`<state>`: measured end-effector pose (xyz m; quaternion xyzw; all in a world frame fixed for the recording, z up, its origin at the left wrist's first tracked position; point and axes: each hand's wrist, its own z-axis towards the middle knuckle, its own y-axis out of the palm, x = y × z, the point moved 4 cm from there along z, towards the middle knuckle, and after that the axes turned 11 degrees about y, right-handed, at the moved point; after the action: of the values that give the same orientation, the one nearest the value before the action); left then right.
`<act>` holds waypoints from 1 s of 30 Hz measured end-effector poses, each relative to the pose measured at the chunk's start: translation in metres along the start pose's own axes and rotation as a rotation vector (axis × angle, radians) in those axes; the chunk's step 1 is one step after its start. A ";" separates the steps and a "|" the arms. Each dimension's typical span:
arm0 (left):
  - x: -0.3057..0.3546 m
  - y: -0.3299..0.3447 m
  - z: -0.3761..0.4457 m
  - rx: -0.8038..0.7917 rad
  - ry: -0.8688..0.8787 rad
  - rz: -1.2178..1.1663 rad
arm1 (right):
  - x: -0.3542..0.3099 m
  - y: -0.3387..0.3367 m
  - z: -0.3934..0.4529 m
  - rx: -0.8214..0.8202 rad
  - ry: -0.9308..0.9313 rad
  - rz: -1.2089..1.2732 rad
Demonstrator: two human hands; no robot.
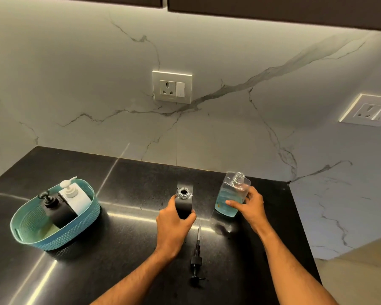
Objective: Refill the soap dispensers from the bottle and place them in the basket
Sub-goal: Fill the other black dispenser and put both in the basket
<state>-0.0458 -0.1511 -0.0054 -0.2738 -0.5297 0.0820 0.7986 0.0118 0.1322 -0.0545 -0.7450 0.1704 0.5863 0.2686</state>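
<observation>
Our left hand (174, 225) grips the open black dispenser (183, 202). Our right hand (250, 205), well apart, clasps the clear refill bottle (231, 194).

The countertop (123, 238) is dark polished stone, speckled and glossy, throwing back streaks of light. Behind it the backsplash (207, 128) looks like smooth white marble with grey veins. The basket (53, 236) is teal plastic moulded in a woven texture. The refill bottle (232, 194) is clear, glossy plastic — blue liquid shows through. The open dispenser (183, 202) is matt black, and so is the pump (196, 258) lying loose.
</observation>
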 end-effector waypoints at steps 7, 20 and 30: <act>0.009 -0.002 -0.008 0.040 0.000 0.021 | 0.001 0.007 -0.020 0.095 -0.060 0.002; 0.021 -0.020 -0.022 0.047 0.069 0.047 | -0.052 0.027 -0.089 0.388 -0.356 -0.188; 0.023 -0.060 -0.020 0.013 0.128 0.084 | -0.095 0.050 -0.140 0.502 -0.545 -0.473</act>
<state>-0.0280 -0.1985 0.0386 -0.2953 -0.4652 0.1010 0.8284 0.0687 0.0021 0.0502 -0.4935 0.0552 0.6240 0.6033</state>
